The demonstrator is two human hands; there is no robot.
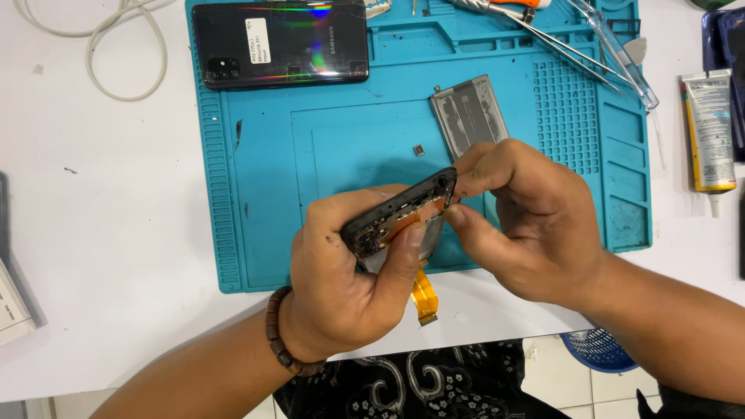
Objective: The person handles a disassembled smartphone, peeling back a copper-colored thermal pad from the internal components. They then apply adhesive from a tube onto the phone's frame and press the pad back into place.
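Note:
My left hand (353, 271) grips an opened black phone body (400, 211) on edge above the front of a blue repair mat (264, 194), thumb pressed on its inner side. An orange flex cable (424, 297) hangs down from the phone. My right hand (528, 221) pinches the upper end of the phone body between thumb and fingers. A grey battery (469, 115) lies flat on the mat just beyond my right hand. A tiny loose part (419, 150) sits on the mat near the battery.
A black phone back cover (279, 43) lies at the mat's far left. Tweezers (570, 50) and a screwdriver (621, 58) rest at the far right corner. A glue tube (710, 132) lies on the white table at right, a white cable (116, 54) at far left.

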